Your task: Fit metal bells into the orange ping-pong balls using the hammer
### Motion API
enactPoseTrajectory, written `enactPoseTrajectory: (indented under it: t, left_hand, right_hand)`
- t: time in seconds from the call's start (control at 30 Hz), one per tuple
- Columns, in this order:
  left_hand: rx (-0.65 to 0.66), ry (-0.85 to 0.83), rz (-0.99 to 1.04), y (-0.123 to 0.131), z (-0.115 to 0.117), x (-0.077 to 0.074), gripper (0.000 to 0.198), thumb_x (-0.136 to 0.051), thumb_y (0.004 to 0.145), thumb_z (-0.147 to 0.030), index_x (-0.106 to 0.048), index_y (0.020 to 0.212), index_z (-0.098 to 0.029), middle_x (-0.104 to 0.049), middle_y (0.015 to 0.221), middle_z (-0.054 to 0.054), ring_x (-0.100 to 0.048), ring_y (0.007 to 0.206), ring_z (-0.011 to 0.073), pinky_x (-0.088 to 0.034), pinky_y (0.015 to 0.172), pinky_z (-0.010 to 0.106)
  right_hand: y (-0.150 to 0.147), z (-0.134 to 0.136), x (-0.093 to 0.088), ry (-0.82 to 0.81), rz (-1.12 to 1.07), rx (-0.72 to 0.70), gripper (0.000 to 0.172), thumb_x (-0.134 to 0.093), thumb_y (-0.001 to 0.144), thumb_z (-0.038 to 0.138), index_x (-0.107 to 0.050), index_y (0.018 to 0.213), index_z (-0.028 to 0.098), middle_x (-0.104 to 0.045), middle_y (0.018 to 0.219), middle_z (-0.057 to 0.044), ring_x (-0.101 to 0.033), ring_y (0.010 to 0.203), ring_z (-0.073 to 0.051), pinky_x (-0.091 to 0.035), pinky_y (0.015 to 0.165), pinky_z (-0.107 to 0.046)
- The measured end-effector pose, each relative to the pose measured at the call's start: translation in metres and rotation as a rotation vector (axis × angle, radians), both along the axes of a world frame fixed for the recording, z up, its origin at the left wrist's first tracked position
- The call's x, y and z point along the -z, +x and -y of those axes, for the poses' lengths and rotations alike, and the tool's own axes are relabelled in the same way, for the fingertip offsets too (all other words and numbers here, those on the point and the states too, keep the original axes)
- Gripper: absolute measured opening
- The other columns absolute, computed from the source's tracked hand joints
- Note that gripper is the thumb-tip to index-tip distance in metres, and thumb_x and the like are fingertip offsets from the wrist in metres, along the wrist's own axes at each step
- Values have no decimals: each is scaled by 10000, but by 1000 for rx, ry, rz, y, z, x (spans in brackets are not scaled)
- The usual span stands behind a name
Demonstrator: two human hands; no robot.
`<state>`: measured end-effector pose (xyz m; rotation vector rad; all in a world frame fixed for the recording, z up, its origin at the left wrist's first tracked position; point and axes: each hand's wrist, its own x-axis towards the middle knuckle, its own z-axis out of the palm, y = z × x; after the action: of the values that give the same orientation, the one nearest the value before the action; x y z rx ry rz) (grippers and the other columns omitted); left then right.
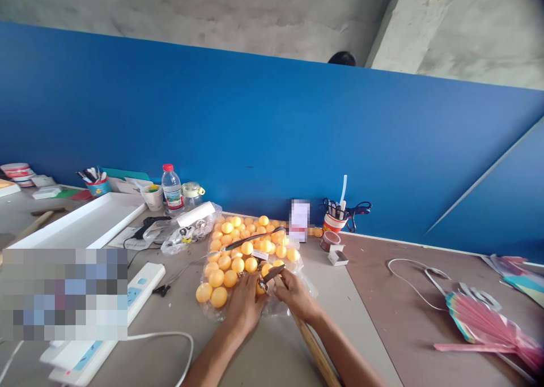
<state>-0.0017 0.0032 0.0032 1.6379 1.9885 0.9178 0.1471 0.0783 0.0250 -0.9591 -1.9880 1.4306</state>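
My right hand (pixel 293 293) is closed round the wooden handle of a hammer (pixel 315 347), close under its dark metal head (pixel 274 272). The handle slants down toward the bottom edge between my forearms. My left hand (pixel 246 302) lies just left of the head, fingers bent together at a small shiny metallic piece (pixel 262 285), too small to name. Beneath both hands spreads a clear plastic bag (pixel 306 282) with several orange table tennis balls (pixel 219 297). A dark strap (pixel 246 240) lies across the balls.
Left of the bag are a power strip (pixel 147 279), a plastic bag of small parts (pixel 182 237), a water bottle (pixel 172 191) and a white tray (pixel 123 205). A pen cup (pixel 334 222) and small box (pixel 339 256) stand behind right. A pink fan (pixel 488 319) lies far right.
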Motion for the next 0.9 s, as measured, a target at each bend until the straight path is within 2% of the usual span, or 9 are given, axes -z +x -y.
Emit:
enactPoseTrajectory:
  t: [0.1,0.27,0.4,0.57,0.73,0.9]
  left_hand:
    - [-4,-16,-4,0,0,1,327,-543,789,-192,-555,1115,-199,-620,1189,100,-565,1132,247,-424,961,353]
    - [-6,4,2,0,0,-2,336,-537,810,-205,-558,1145,-185,-614,1212,114,-549,1165,250,-399,996,351]
    - [-18,-43,-18,1,1,-5,346,-534,806,-210,-560,1149,-170,-616,1196,122,-560,1136,258,-418,961,354]
    - [-12,-47,-19,1,2,-7,350,-519,825,-220,-555,1170,-174,-617,1199,119,-560,1137,256,-414,959,356]
    - [-22,-52,-25,1,1,-6,346,-530,822,-232,-556,1164,-183,-618,1206,116,-556,1153,255,-409,970,354]
    - [-20,-37,-5,1,1,-5,369,-534,815,-220,-556,1181,-188,-621,1208,117,-560,1154,254,-408,970,355]
  right_hand:
    - [1,0,-2,7,9,1,340,-457,674,135,-615,965,210,-541,699,37,-479,638,-135,-365,586,-243]
    - [1,3,-7,38,96,-11,331,-459,680,127,-627,952,209,-614,822,11,-543,755,-164,-394,647,-258]
    - [1,6,-11,37,109,-11,351,-455,693,128,-621,991,213,-621,810,17,-555,742,-165,-404,641,-259]
    - [-1,11,-11,71,111,-25,314,-478,715,125,-637,972,210,-671,900,-6,-599,843,-194,-443,753,-298]
    - [0,10,-14,63,112,-7,302,-482,727,149,-643,973,219,-675,895,-3,-609,841,-200,-463,757,-309]
    - [1,8,-8,67,124,-11,364,-490,690,128,-653,1003,219,-695,953,-19,-622,901,-228,-468,805,-340]
